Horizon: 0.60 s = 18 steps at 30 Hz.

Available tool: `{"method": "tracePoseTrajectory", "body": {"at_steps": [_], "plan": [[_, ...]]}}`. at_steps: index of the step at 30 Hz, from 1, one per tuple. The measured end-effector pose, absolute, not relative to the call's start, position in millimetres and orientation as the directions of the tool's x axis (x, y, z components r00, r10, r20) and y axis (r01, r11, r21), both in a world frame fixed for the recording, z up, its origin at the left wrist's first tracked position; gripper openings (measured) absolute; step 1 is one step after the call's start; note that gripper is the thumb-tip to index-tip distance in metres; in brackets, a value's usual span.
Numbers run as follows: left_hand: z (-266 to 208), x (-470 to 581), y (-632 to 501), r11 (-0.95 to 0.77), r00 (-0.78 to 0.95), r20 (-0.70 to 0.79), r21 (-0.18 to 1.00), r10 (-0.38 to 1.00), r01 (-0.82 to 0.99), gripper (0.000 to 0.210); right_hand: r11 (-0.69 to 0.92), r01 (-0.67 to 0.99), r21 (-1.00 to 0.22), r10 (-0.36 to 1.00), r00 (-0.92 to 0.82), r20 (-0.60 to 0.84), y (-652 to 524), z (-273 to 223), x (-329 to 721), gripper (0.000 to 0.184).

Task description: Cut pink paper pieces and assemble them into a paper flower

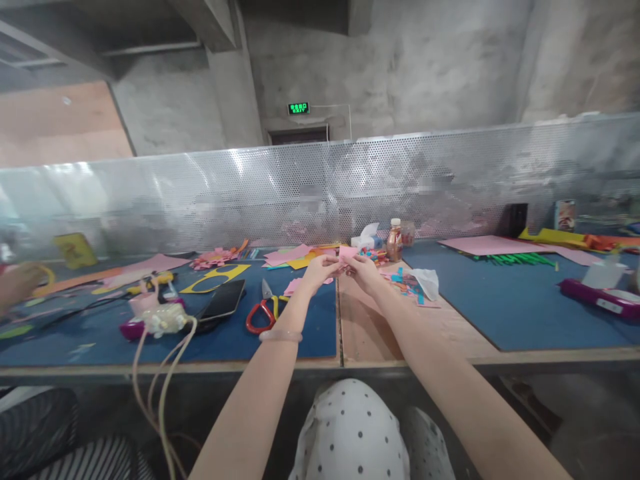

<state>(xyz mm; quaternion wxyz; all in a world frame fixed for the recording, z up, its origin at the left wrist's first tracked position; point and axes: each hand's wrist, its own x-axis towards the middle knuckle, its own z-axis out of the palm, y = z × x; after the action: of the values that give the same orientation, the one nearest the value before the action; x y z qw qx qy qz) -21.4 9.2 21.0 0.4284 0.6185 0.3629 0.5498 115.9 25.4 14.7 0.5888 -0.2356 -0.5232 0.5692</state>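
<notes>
Both my hands meet over the middle of the table, closed on one small piece of pink paper (348,252). My left hand (323,269) grips its left side with the fingertips. On the other side my right hand (363,271) pinches the same paper. The lower part of the paper is hidden behind my fingers. Left of my left wrist lie scissors (261,316) with red and yellow handles. More pink paper pieces (295,285) lie close to my left hand. Beside my right forearm are blue and orange paper strips (407,283) with a crumpled white tissue (427,283).
A bottle (395,241) with a white cap stands behind my right hand. To the left are a black phone (223,301), a power strip (165,319) with cables and a yellow cut-out sheet (220,277). Another person's hand (20,283) is at far left. A perforated metal panel (280,200) bounds the table.
</notes>
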Motion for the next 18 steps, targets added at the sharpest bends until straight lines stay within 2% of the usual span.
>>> {"method": "tracePoseTrajectory", "body": {"at_steps": [18], "plan": [[19.8,-22.4,10.6,-0.424,0.138,0.419,0.906,0.898,0.006,0.029,0.304,-0.411,-0.859,0.912,-0.134,0.387,27.7,14.4,113.4,0.026]]}}
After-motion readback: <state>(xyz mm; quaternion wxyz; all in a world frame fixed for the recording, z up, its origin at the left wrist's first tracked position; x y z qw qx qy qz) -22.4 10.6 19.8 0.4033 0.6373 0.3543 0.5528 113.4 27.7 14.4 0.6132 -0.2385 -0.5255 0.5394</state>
